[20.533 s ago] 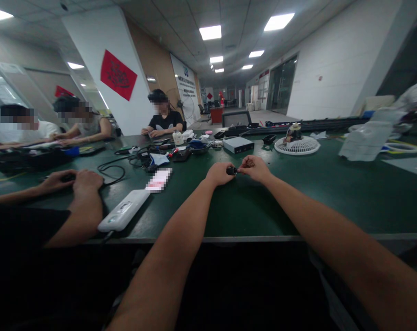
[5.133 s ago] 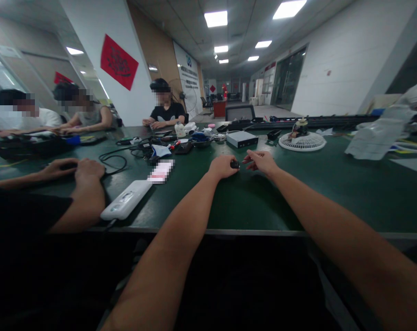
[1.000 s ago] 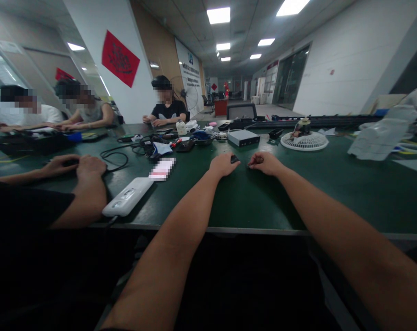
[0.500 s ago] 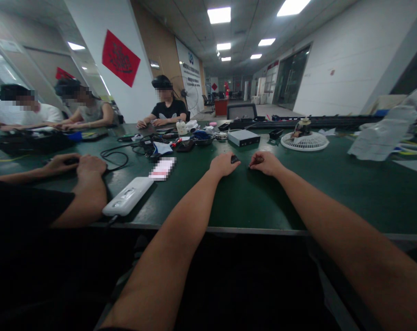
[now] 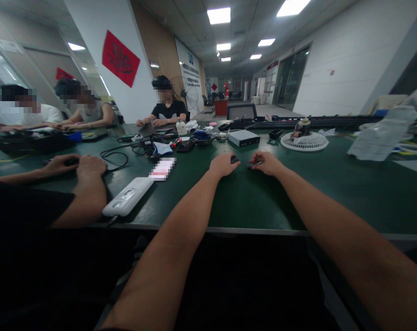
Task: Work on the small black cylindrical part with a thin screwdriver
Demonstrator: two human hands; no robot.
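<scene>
My left hand [image 5: 222, 164] is closed around a small dark object [image 5: 233, 159], and only its edge shows between thumb and fingers. A short gap to the right, my right hand [image 5: 264, 163] has its fingertips pinched together low over the green table [image 5: 250, 202]. A tiny dark piece [image 5: 250, 166] shows at those fingertips, too small to name. Beyond my hands lies a grey box-shaped drive [image 5: 243, 138]. A white fan grille [image 5: 304, 141] with a motor on it rests farther to the right.
A white power strip [image 5: 129, 195] and a phone [image 5: 162, 168] lie to the left. A co-worker's hands [image 5: 87, 165] are beside it, near a black cable [image 5: 121, 158]. Tangled parts [image 5: 163, 147] cover the far side. Plastic wrapping [image 5: 384, 133] stands at the right.
My right fingers have shifted slightly and spread a little, and the tiny piece at their tips shows more. My left hand stays where it was.
</scene>
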